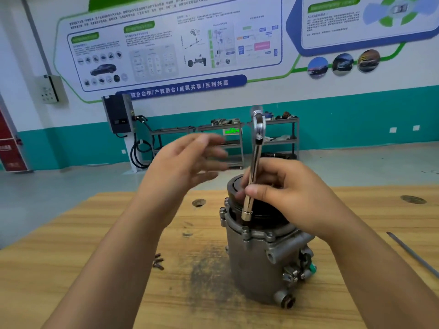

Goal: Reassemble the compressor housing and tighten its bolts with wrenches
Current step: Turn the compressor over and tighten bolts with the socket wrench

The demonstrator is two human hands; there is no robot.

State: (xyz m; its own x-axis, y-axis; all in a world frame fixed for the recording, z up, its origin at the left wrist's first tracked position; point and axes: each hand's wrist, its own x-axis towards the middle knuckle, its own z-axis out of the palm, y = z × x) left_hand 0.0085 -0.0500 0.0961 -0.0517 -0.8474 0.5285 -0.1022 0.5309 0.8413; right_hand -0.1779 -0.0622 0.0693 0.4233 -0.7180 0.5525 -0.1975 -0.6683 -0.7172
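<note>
A grey metal compressor housing (259, 260) stands upright on the wooden table (95, 269), with a black pulley (234, 186) on top. My right hand (292, 195) is shut on the shaft of a chrome socket wrench (254, 162). The wrench stands nearly upright, and its socket end (245, 216) rests at the housing's top rim near a bolt. Its ratchet head (257, 124) points up. My left hand (187, 169) hovers blurred above the table to the left of the wrench, fingers spread, holding nothing.
A few loose bolts (158, 261) lie on the table left of the housing. A thin metal rod (413, 254) lies near the right edge. Two round holes (198, 202) mark the tabletop, and a dark grime patch spreads in front. Shelving racks stand by the far wall.
</note>
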